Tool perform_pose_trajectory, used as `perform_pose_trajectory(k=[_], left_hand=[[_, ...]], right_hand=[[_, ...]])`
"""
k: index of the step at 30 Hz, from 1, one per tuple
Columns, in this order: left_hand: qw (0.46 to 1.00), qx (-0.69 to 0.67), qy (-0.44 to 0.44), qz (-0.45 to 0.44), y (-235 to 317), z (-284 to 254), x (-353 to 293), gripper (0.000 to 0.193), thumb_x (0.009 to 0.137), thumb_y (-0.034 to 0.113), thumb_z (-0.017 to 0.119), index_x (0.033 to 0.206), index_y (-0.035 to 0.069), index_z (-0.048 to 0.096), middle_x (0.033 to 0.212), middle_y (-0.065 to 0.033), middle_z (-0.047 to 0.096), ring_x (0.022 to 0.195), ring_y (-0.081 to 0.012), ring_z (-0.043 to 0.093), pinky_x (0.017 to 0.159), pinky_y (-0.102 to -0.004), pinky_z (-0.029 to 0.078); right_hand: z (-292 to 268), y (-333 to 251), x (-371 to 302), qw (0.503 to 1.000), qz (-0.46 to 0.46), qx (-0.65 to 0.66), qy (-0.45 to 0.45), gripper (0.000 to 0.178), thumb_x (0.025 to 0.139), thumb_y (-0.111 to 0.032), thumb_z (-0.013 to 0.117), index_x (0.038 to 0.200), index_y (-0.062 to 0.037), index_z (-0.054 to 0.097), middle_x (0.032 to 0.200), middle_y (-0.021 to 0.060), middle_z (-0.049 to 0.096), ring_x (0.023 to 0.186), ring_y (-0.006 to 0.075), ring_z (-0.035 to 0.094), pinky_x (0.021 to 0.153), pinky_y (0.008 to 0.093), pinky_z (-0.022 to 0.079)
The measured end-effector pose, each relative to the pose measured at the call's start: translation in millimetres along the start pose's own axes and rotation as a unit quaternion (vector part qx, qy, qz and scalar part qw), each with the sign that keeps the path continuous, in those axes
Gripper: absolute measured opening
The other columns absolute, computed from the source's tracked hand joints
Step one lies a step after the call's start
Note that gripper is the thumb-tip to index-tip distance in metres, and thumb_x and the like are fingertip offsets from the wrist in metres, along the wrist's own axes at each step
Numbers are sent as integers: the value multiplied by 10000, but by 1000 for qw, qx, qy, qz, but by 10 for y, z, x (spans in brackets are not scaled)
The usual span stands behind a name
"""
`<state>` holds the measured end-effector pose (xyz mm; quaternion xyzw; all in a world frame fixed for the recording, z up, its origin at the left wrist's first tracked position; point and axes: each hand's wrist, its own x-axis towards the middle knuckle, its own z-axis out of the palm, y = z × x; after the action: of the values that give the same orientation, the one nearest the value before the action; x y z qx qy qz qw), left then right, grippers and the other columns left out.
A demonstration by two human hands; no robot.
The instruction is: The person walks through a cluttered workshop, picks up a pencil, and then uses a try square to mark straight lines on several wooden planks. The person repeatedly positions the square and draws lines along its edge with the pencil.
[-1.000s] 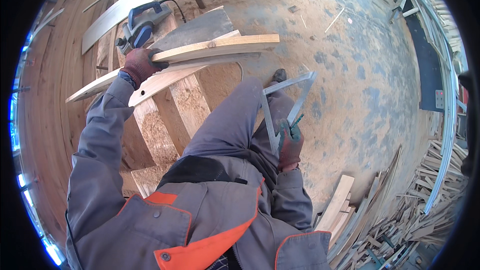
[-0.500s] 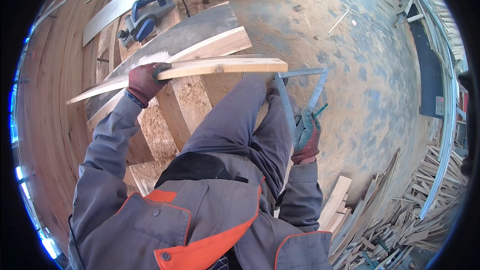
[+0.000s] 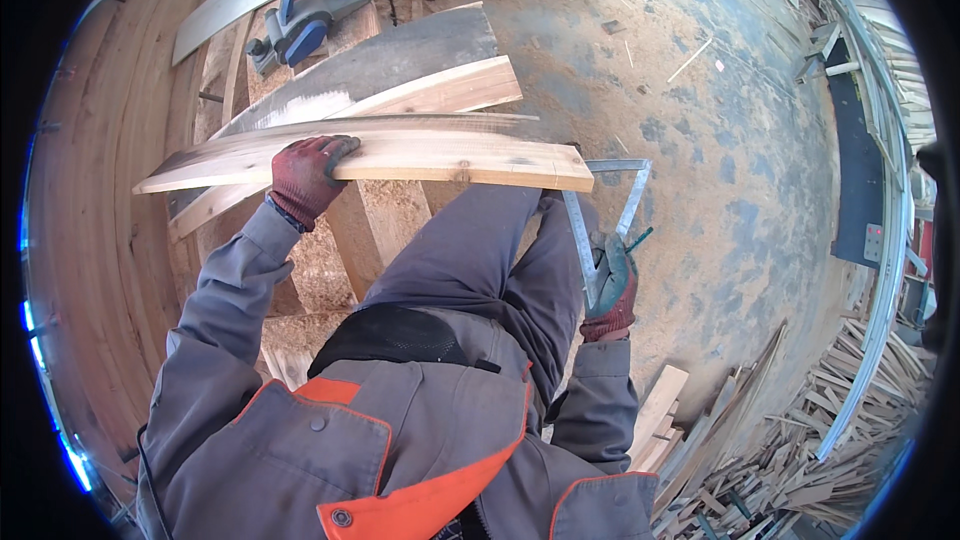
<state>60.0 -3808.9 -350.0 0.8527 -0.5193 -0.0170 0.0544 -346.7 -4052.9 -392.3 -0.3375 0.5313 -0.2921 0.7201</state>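
Observation:
My left hand [image 3: 312, 176], in a red and dark work glove, is closed on the near edge of a pale wooden board [image 3: 430, 155]. The board lies crosswise before me, its broad face now showing, over other boards. In my right hand [image 3: 612, 285], gloved alike, is a metal triangular square [image 3: 581, 240], its corner held in the palm. A thin green pencil-like stick [image 3: 640, 240] also pokes out from between that hand's fingers. The square's top end is close to the board's right end; whether they touch I cannot tell.
A blue and grey electric planer [image 3: 305, 25] rests on boards at the back left, its cord trailing. Beneath my board lie a dark-faced board [image 3: 400, 55] and another pale board [image 3: 450, 87]. Scrap wood strips [image 3: 800, 450] are heaped at the lower right, beside a long metal rail [image 3: 880, 340].
The board has tilted, so its broad face shows where mostly its edge did. Its right end has dropped slightly nearer me. My right hand and the square have shifted down a little.

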Motion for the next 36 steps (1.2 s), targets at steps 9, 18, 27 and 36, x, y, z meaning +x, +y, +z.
perform_pose_trajectory(k=[9,18,27,36], left_hand=[[1000,0,21,-2,42,77,-117,531,694,196,827,1216,205,727,1167,-29,738,1063,-264,705,911,-373,576],[999,7,-34,-18,-58,-23,57,494,751,310,833,1228,252,717,1206,-6,731,1086,-262,699,906,-401,569],[995,-25,-94,-28,-264,-282,678,368,815,450,806,1124,252,772,954,-25,770,877,-269,735,776,-399,576],[987,-7,-153,-51,-452,-379,1176,503,767,489,855,1133,152,782,998,-138,772,937,-318,735,859,-412,569]], right_hand=[[-177,121,42,999,-10,-29,-21,380,1064,-335,579,1144,17,698,853,17,644,764,118,598,690,259,484],[-188,88,-78,999,-14,-39,1,394,1059,-354,588,1122,18,703,774,-10,606,599,79,539,539,224,427],[-355,345,-107,1000,3,7,26,378,1060,-352,592,1086,10,699,756,-12,611,588,76,552,518,217,425],[-471,490,-166,997,-13,-52,48,309,1080,-303,556,1004,-29,676,714,-15,564,543,61,522,474,228,410]])
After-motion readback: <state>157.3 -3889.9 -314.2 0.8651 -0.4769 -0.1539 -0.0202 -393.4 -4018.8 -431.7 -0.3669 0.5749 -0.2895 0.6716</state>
